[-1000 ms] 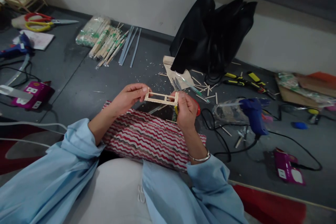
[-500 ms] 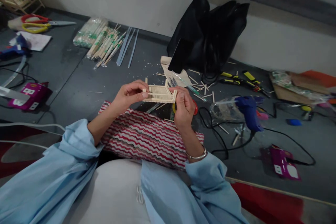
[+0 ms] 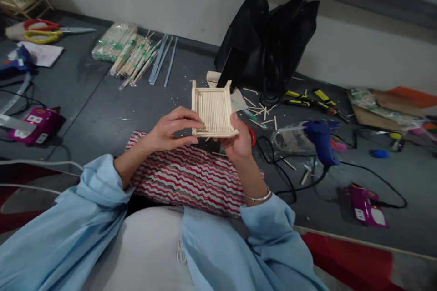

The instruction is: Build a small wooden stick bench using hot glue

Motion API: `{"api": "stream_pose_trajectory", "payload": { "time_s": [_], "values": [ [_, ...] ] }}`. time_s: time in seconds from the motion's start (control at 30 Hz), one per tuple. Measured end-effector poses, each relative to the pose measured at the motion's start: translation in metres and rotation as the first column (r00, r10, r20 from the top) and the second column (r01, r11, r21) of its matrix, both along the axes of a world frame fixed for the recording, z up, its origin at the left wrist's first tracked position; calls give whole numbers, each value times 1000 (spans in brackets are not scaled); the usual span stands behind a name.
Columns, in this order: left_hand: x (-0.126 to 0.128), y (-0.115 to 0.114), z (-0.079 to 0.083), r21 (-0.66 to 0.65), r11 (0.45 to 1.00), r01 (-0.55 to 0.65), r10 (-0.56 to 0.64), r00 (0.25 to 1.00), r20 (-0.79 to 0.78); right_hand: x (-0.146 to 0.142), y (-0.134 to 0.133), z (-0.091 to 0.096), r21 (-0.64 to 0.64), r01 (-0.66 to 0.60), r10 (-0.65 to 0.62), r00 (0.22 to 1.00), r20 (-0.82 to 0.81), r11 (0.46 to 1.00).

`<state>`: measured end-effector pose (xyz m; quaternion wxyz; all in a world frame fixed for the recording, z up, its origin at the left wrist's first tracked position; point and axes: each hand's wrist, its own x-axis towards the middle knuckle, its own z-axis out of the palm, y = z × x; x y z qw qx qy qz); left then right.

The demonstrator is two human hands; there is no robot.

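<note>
A small slatted model made of pale wooden sticks (image 3: 214, 110), square with raised edges and short posts at its corners, is held up with its slatted face towards me. Its lower right corner sits in my right hand (image 3: 240, 140), the thumb along the side edge and the fingers mostly hidden behind. At the lower left corner is my left hand (image 3: 174, 129), its fingertips over the edge and its thumb below, closed lightly about the corner. Beneath my forearms lies a red-and-white wavy-striped cushion (image 3: 191, 177).
Bundled sticks (image 3: 134, 59) and grey strips (image 3: 164, 61) lie at the back left, scissors (image 3: 44, 32) beyond. Behind the model stand a black bag (image 3: 266, 45) and a phone (image 3: 232, 69). Loose sticks (image 3: 261, 111), cutters (image 3: 310, 102), a blue glue gun (image 3: 321, 141) and its cable are at right.
The stick model has tilted up from nearly edge-on, so its slatted face now shows. My right hand has shifted under its corner, and my left hand's fingers have spread somewhat at the other.
</note>
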<state>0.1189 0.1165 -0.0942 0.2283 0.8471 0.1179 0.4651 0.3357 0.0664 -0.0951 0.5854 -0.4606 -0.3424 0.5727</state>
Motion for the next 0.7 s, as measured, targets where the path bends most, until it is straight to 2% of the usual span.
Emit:
{"api": "stream_pose_trajectory", "payload": {
  "time_s": [0.1, 0.2, 0.27, 0.37, 0.43, 0.5, 0.6, 0.7],
  "values": [
    [-1, 2, -4, -83, 996, -22, 24, 999, 27, -1, -3, 5, 84, 77, -79, 997, 23, 993],
    [1, 5, -12, -303, 950, 78, -31, 987, 157, -3, -4, 8, 188, 102, -113, 992, 48, 977],
    [4, 6, -16, -474, 859, 195, -56, 955, 293, -4, -4, 8, 243, 107, -127, 990, 67, 964],
    [7, 4, -16, -682, 657, 321, -10, 908, 418, -5, -4, 3, 299, 124, -166, 979, 120, 946],
    [9, 2, -13, -773, 519, 365, 15, 900, 435, -5, -5, -1, 318, 132, -187, 971, 148, 939],
    [11, -1, -10, -820, 406, 403, 13, 895, 446, -6, -5, -5, 328, 129, -186, 971, 150, 936],
    [12, -4, -9, -850, 285, 442, -1, 887, 461, -8, -6, -7, 332, 92, -141, 982, 127, 939],
    [13, -6, -11, -882, 197, 429, -34, 902, 431, -9, -6, -6, 274, 19, -58, 989, 135, 961]
  ]
}}
